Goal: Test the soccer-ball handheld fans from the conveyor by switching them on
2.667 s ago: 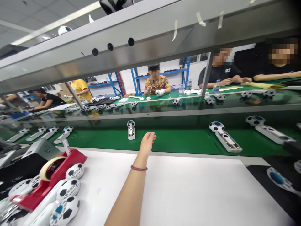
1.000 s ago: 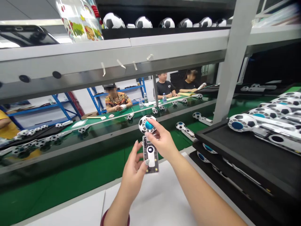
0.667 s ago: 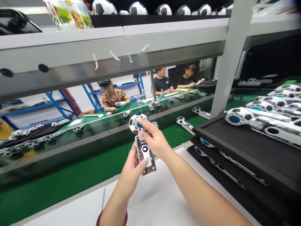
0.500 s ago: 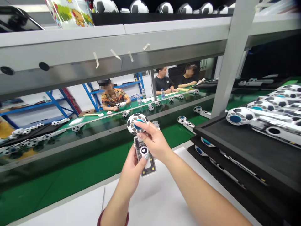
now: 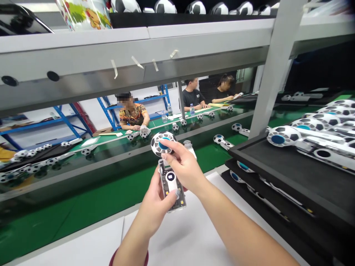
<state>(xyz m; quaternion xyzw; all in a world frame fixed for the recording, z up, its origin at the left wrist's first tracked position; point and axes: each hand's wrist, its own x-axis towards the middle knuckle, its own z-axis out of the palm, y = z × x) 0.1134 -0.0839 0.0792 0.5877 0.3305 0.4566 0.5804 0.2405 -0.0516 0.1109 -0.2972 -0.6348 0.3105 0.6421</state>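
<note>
Held up over the white work surface is a device with a round football-patterned head with a blue centre and a clear rectangular body. My left hand grips the body from the left and below, its thumb lying across the front beneath a small round dark display. Around the head's right side and the neck, my right hand is closed, its index finger on the blue centre and its thumb just below. The fingers behind the device are partly hidden.
Black trays stacked at the right hold more football-headed devices. Beyond my hands, a green conveyor carries similar pieces. A metal shelf beam crosses above, with an upright post at right. People sit across the line.
My left thumb has slid slightly down the body, showing more below the display. Pieces on the conveyor have shifted left, and the patterned-shirt person's gloved hand has reached down to the line.
</note>
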